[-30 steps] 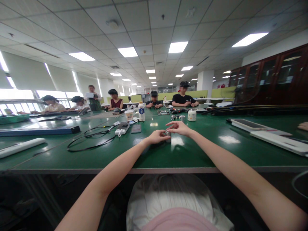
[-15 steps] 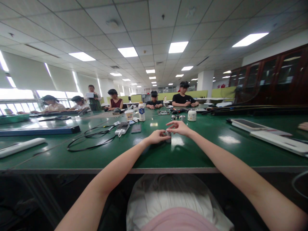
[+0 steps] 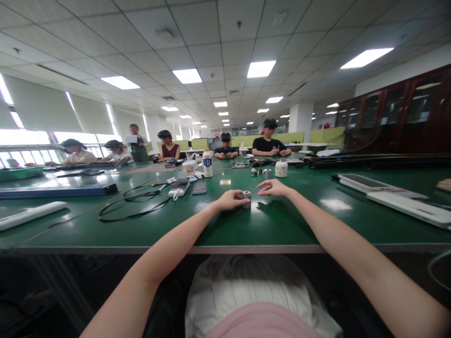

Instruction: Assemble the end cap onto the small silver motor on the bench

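Observation:
A small silver metal cylinder [image 3: 247, 194] stands upright on the green table in front of me, with a round raised part on its top. My left hand [image 3: 230, 200] is closed round its left side, thumb in front and fingers behind. To the right and slightly above, my right hand [image 3: 274, 188] hovers apart from the cylinder with its fingers spread and nothing visible in them. Beyond the right hand stand a second grey metal cylinder [image 3: 268, 174] and some small shiny metal parts [image 3: 254, 172].
A cream jar [image 3: 281, 169] stands behind my right hand. Left of centre are a white bottle [image 3: 207, 165], a cup [image 3: 189, 168], a phone-like device [image 3: 179, 187] and a looped black cable [image 3: 132, 218]. Flat white devices [image 3: 405, 207] lie at right. Several people sit across the table.
My right hand has come off the top of the cylinder and moved to the right, uncovering its top. My left hand stays on the cylinder.

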`<state>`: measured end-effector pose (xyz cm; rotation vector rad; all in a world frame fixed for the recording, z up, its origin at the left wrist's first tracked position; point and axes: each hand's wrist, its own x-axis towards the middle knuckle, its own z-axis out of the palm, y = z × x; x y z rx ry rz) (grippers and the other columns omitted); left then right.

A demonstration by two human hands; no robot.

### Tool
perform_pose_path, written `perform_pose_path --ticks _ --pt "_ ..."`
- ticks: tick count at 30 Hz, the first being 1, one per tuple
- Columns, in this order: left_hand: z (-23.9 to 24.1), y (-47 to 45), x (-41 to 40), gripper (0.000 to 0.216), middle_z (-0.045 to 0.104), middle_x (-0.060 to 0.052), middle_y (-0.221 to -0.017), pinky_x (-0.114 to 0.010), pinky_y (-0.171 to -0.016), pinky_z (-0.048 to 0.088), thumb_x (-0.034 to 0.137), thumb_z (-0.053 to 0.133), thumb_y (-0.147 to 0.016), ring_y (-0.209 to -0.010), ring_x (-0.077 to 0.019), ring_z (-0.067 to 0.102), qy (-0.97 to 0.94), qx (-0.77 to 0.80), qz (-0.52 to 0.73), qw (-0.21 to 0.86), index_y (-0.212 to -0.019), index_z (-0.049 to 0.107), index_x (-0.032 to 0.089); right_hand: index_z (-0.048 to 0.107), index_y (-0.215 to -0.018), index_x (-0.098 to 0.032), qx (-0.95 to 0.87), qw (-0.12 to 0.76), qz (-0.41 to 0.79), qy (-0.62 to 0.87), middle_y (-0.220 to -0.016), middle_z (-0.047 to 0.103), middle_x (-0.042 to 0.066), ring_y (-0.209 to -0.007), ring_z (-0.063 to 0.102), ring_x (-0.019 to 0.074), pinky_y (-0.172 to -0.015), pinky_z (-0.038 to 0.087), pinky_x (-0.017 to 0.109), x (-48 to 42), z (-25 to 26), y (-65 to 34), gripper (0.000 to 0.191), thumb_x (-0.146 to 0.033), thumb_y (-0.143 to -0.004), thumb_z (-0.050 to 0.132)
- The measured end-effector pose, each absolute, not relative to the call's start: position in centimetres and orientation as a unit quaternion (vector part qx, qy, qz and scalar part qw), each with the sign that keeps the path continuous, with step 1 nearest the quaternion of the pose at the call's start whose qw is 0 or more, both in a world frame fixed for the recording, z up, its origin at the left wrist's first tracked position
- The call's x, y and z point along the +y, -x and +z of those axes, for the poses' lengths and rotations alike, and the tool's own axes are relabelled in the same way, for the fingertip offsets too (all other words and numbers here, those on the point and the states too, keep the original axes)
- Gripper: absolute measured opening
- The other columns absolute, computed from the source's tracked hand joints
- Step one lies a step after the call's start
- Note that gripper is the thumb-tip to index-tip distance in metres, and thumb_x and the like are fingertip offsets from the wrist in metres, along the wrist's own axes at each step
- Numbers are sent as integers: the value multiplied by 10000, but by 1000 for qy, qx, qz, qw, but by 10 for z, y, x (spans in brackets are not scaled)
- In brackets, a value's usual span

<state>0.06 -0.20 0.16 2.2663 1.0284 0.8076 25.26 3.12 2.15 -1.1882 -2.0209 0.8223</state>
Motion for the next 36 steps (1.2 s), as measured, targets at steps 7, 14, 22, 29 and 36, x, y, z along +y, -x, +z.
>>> perform_pose_path --ticks 7,14,22,29,36 --pt "1 0 -1 532 751 -82 -910 -266 -712 492 491 698 -769 -804 -208 677 -840 378 297 251 -1158 664 130 634 -1072 -134 -769 248 345 478 -985 687 42 -829 676 159 -761 572 345 34 16 -261 183 -253 -934 610" --pt "2 0 -3 553 749 -75 -872 -268 -705 491 525 695 -761 -757 -198 671 -842 379 297 244 -1147 670 130 636 -1071 -139 -764 316 335 452 -1045 682 59 -879 676 172 -791 571 366 33 20 -255 187 -268 -941 598" --pt "0 0 0 546 743 -74 -851 -265 -686 488 506 698 -768 -729 -188 669 -842 376 302 243 -1153 653 122 665 -1107 -162 -771 423 339 335 -967 771 103 -936 716 238 -856 564 366 11 33 -212 472 -321 -693 825" --pt "0 1 1 538 735 -71 -824 -265 -665 484 513 696 -767 -720 -192 663 -844 374 302 239 -1120 650 110 699 -1032 -145 -781 432 324 313 -852 781 87 -790 732 212 -736 587 318 -3 32 -200 445 -288 -639 854" --pt "-3 0 6 535 743 -72 -860 -257 -669 484 502 705 -760 -746 -190 669 -843 368 306 246 -1140 659 127 703 -1019 -132 -757 473 274 357 -539 681 -3 -566 671 152 -479 507 205 5 32 -199 329 -307 -749 774"
